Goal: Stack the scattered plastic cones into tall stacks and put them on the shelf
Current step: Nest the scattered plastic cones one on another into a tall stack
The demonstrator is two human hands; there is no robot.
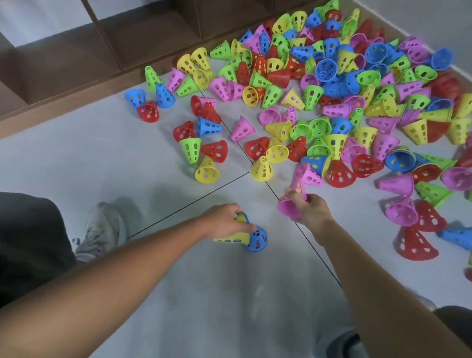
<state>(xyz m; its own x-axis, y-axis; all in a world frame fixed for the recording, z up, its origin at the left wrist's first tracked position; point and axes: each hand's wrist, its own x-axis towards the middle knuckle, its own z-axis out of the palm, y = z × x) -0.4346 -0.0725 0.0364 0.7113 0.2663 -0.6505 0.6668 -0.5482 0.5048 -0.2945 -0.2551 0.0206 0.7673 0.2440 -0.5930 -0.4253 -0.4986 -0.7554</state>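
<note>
A pale tiled floor [85, 147] is stretching across the view, thin dark grout lines [184, 205] crossing it; a light sneaker [102, 231] is resting on it at left; dark trousers [7, 241] are showing beside it.

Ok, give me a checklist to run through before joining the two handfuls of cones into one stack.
1. Left hand grips the yellow and blue cones: ok.
2. Right hand grips the pink cone stack: ok.
3. Both stacks point the same way for nesting: not ok.
4. Bare floor between the hands: ok.
5. Shelf compartments open to receive stacks: ok.
6. Number of cones in each hand: cannot tell.
</note>
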